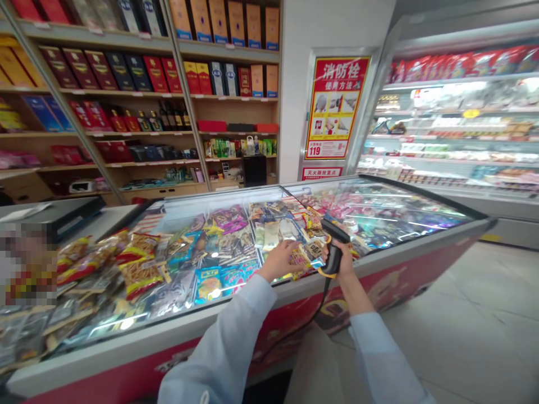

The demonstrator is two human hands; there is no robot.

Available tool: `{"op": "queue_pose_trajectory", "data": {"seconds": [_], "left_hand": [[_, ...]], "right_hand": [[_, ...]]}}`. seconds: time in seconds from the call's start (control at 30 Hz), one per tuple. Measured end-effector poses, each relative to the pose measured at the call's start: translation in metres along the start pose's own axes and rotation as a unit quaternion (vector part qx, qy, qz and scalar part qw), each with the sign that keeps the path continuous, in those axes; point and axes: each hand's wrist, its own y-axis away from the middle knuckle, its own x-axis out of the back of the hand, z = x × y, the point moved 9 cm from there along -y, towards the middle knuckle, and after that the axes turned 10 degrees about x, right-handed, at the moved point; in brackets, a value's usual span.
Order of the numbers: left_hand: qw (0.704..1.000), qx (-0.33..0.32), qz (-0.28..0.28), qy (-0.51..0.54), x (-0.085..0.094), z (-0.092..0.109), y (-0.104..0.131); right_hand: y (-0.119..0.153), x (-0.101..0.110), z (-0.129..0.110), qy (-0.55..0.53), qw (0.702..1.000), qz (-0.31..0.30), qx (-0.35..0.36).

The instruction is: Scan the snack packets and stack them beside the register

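Note:
My right hand (346, 259) is closed round the grip of a black and yellow barcode scanner (334, 253). Its head points up and away from me, and a dark cable hangs from its base. To the left of it, my left hand (280, 260) has its fingers and thumb at the edge of a small yellow and purple snack packet (300, 258). Both hands are above the near side of the glass-topped chest freezer (236, 306). A black and white packet (315, 248) lies between the hands, partly hidden by the scanner.
Red and yellow snack bags (141, 275) and dark packets (25, 331) lie on the freezer's left part. A counter with a dark device (80, 216) adjoins at left. Shelves of boxed bottles (135, 73) stand behind, and a lit refrigerated display (455, 134) is at right.

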Motion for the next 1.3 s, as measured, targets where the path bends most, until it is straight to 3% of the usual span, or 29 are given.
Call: {"op": "queue_pose_trajectory", "data": {"seconds": [0.17, 0.43, 0.63, 0.77, 0.83, 0.9, 0.97, 1.13, 1.3], "left_hand": [[0.994, -0.07, -0.053, -0.058, -0.024, 0.008, 0.007], [0.992, -0.106, -0.035, -0.049, -0.022, 0.004, 0.008], [0.997, -0.05, 0.012, -0.052, -0.021, -0.001, 0.004], [0.994, 0.028, 0.055, 0.095, -0.008, -0.019, -0.006], [0.961, 0.104, 0.067, 0.249, 0.0, -0.039, -0.01], [0.888, 0.186, 0.063, 0.416, 0.003, -0.06, -0.011], [0.821, 0.228, 0.052, 0.521, 0.006, -0.071, -0.01], [0.757, 0.239, 0.037, 0.607, 0.036, -0.077, -0.001], [0.681, 0.26, -0.001, 0.685, 0.062, -0.086, 0.02]], "right_hand": [[-0.008, 0.018, 0.01, -0.004, 1.0, 0.002, 0.0], [-0.008, 0.022, 0.014, 0.021, 1.0, -0.002, -0.002], [-0.007, 0.024, 0.017, 0.036, 0.999, -0.006, -0.005], [-0.008, 0.025, 0.018, 0.035, 0.999, 0.004, -0.02], [-0.009, 0.025, 0.019, 0.026, 0.999, 0.014, -0.026], [-0.01, 0.024, 0.018, 0.017, 0.999, 0.017, -0.027], [-0.01, 0.021, 0.018, 0.013, 1.0, 0.011, -0.025], [-0.007, 0.003, 0.022, 0.007, 1.0, 0.005, -0.026], [0.0, -0.042, 0.043, -0.003, 0.997, -0.034, -0.064]]}}
